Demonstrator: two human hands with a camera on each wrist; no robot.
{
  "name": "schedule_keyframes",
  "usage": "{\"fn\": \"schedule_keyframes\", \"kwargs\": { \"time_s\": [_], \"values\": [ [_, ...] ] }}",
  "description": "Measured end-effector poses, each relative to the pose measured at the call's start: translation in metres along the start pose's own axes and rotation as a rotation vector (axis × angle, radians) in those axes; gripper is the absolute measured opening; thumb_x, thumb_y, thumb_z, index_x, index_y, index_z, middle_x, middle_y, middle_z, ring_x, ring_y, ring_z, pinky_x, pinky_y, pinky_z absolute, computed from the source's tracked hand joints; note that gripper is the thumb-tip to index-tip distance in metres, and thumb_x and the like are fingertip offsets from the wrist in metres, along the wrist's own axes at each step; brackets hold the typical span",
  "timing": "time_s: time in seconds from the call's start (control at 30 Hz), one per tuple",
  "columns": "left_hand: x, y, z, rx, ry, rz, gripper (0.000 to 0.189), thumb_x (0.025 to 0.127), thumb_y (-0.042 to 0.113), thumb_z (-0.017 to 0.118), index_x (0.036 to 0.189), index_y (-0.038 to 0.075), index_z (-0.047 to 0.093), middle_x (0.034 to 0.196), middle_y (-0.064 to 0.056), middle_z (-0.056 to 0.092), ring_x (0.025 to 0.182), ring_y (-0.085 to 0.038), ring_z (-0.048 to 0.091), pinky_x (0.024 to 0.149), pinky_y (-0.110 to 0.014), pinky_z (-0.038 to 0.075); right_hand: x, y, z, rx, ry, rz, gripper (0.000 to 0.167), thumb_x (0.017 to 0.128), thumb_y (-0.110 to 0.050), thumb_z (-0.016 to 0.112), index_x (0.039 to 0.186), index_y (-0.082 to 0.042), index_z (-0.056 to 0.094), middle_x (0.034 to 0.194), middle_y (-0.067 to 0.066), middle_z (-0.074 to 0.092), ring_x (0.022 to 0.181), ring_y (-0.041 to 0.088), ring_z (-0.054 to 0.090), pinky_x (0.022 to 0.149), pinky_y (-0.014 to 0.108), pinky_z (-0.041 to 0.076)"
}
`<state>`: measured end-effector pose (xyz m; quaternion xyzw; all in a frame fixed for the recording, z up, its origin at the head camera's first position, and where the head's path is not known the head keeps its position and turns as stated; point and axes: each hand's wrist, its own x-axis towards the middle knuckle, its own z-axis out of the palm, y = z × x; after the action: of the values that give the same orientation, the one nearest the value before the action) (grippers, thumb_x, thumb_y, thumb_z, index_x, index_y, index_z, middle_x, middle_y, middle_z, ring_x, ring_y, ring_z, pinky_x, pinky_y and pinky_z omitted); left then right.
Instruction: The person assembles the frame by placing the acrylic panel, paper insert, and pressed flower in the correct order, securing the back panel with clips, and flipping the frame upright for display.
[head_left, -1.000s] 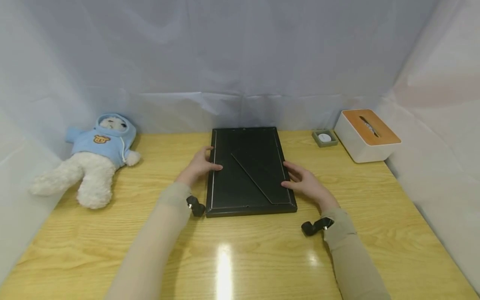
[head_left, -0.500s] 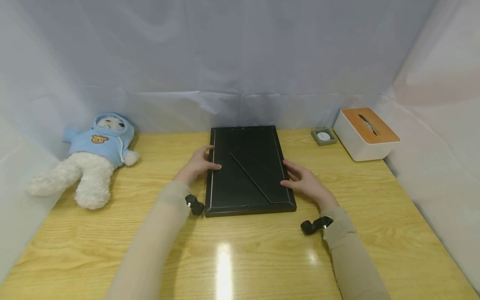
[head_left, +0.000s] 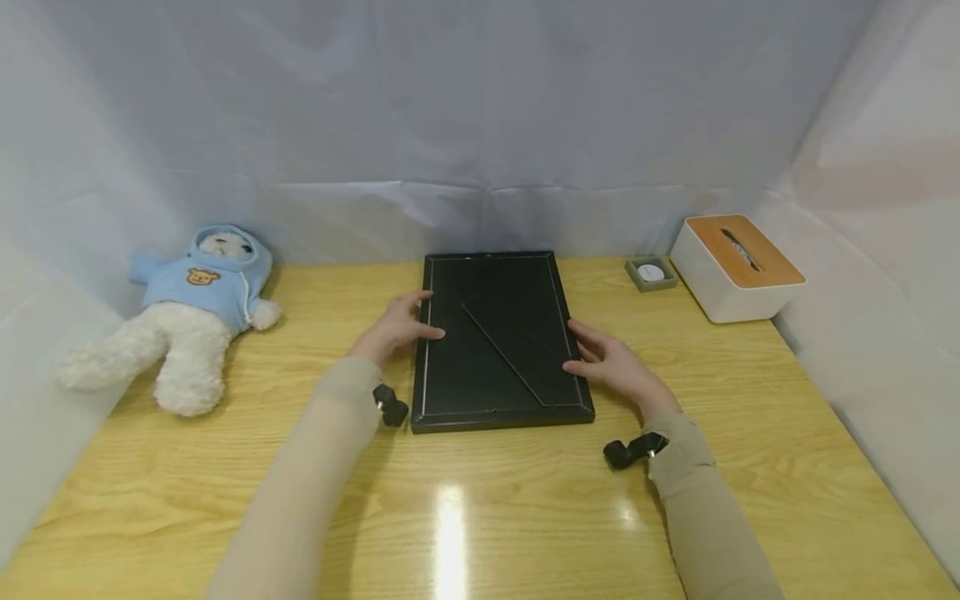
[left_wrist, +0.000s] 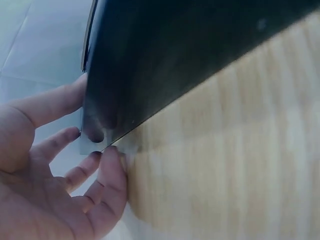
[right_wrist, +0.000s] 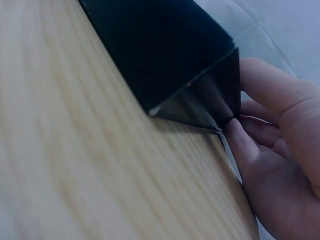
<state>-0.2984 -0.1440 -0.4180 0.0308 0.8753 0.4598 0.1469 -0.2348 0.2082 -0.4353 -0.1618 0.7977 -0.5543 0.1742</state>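
A black picture frame (head_left: 491, 350) lies back side up on the wooden table, its flat easel leg (head_left: 517, 346) folded against the backing. My left hand (head_left: 393, 329) holds the left edge, thumb on the back and fingers along the side. On the opposite edge, lower down, my right hand (head_left: 615, 367) grips in the same way. The left wrist view has the frame's dark side wall (left_wrist: 165, 60) close up, with the left fingertips at its lower edge. In the right wrist view the right fingers touch a corner side of the frame (right_wrist: 215, 95). Its front face is hidden.
A white plush toy (head_left: 198, 325) in a blue hoodie lies at the left. Toward the back right are a small grey-green square dish (head_left: 651, 284) with a white round thing in it and a white tissue box (head_left: 705, 279) with an orange lid. Pale curtains (head_left: 480, 125) enclose the table.
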Motion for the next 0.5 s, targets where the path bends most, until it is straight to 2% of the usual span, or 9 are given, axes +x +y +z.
{"fn": "schedule_keyframes", "kwargs": {
  "time_s": [0.1,0.33,0.5],
  "values": [
    [0.0008,0.0007,0.0002,0.028,-0.001,-0.011,0.08,0.083,0.006,0.073,0.149,0.006,0.028,0.144,-0.03,0.02,0.131,-0.04,0.031,0.1,-0.046,0.041,-0.0003,-0.0007,0.0004,0.004,-0.001,0.0,0.077,0.091,-0.011,0.065,0.152,-0.003,0.018,0.158,0.012,0.013,0.139,0.035,0.023,0.11,0.042,0.028],
    [0.0051,-0.0007,0.0012,0.061,-0.07,-0.065,0.079,0.089,0.011,0.067,0.153,0.015,0.021,0.152,-0.027,0.0,0.125,-0.039,0.037,0.092,-0.043,0.046,-0.0019,-0.0021,0.0009,-0.002,0.001,-0.008,0.077,0.091,-0.01,0.065,0.151,-0.002,0.017,0.157,0.012,0.013,0.139,0.034,0.024,0.109,0.04,0.028],
    [0.0034,0.005,-0.0003,0.14,-0.09,-0.079,0.077,0.091,0.012,0.062,0.154,0.016,0.017,0.152,-0.027,0.001,0.108,-0.037,0.045,0.076,-0.037,0.05,0.0014,0.0035,0.0001,-0.018,0.004,-0.016,0.078,0.091,-0.012,0.066,0.152,-0.004,0.018,0.157,0.011,0.013,0.138,0.034,0.025,0.109,0.041,0.029]
  ]
}}
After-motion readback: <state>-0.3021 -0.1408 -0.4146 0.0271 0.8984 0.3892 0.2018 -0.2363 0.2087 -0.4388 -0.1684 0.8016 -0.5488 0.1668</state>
